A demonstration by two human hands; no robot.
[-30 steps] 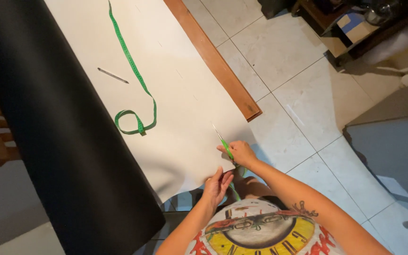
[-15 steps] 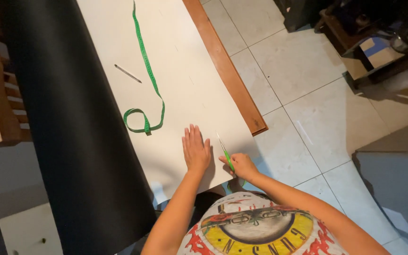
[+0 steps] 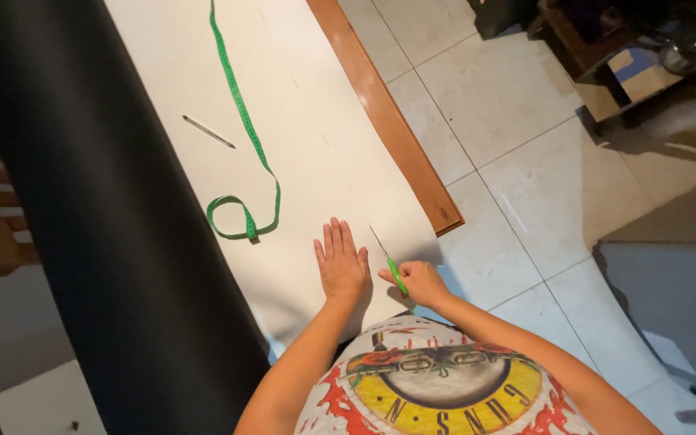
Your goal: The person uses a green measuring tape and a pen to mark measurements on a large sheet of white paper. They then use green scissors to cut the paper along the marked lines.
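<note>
Both hands work the sheet [image 3: 308, 121]: left hand [image 3: 340, 262] flat, pinning it down, right hand [image 3: 419, 282] clamped on scissors [image 3: 390, 262] just beside.

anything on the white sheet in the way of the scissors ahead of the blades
Nothing visible does. The scissors in the right hand point up bare white sheet; the left hand, green tape measure and pen lie off to the left.
</note>
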